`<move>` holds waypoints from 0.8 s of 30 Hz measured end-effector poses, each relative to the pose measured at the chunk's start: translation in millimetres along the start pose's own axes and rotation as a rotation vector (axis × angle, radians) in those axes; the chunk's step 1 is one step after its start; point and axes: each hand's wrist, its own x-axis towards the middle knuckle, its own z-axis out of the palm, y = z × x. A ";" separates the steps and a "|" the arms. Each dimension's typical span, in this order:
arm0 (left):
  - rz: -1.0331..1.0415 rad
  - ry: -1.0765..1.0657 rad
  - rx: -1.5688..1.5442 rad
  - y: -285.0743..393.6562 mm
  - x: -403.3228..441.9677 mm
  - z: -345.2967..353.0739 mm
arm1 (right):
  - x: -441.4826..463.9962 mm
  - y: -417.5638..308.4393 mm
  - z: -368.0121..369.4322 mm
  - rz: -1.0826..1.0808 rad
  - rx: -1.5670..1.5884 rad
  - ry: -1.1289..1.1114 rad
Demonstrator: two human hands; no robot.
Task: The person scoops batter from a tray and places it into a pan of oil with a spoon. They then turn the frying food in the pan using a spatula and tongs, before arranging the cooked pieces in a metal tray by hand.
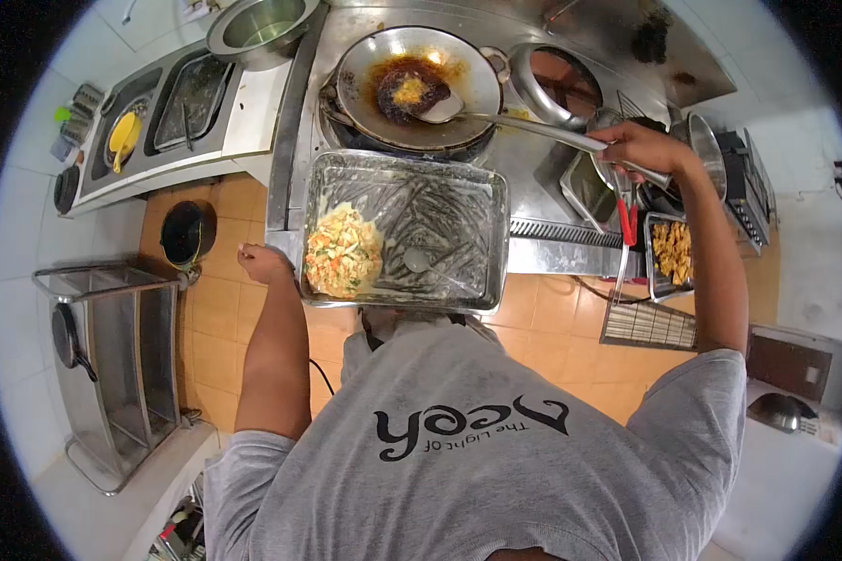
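Note:
My right hand [641, 150] is wrapped round the long handle of a metal wok spatula [524, 123]. The spatula's head rests in a wok [482, 84] on the stove, against a dark brown mass with a yellow patch [409, 91]. My left hand [266, 264] hangs by the left edge of a metal tray [440, 234], fingers curled in and nothing visible in them. In the tray's left part lies a heap of chopped pale food with orange and green bits [344, 251]; whitish smears cover the rest.
Right of the wok stands a metal pot [563, 86]. Red-handled tongs [627, 222] hang near a small tray of browned pieces [671, 252]. A large metal bowl [257, 33] sits at back left, beside a sink [192, 98]. A black bucket [187, 234] stands on the floor.

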 end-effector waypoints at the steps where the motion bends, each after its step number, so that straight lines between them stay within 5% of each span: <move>1: 0.007 0.003 0.009 -3.4 2.7 0.8 | 3.7 3.0 -2.3 -0.027 0.023 -0.003; 14: 0.040 0.085 0.174 -4.8 6.8 1.7 | -17.4 -11.0 -15.9 -0.184 -0.036 0.236; 16: 0.035 0.091 0.198 -8.8 11.8 3.4 | -0.5 17.9 4.8 -0.497 -0.353 0.549; 18: 0.024 0.104 0.221 -7.7 10.0 3.9 | -4.1 23.5 26.0 -0.293 -0.397 0.615; 24: -0.061 0.111 0.258 6.9 0.3 1.7 | 42.6 59.3 137.7 -0.214 -0.411 0.918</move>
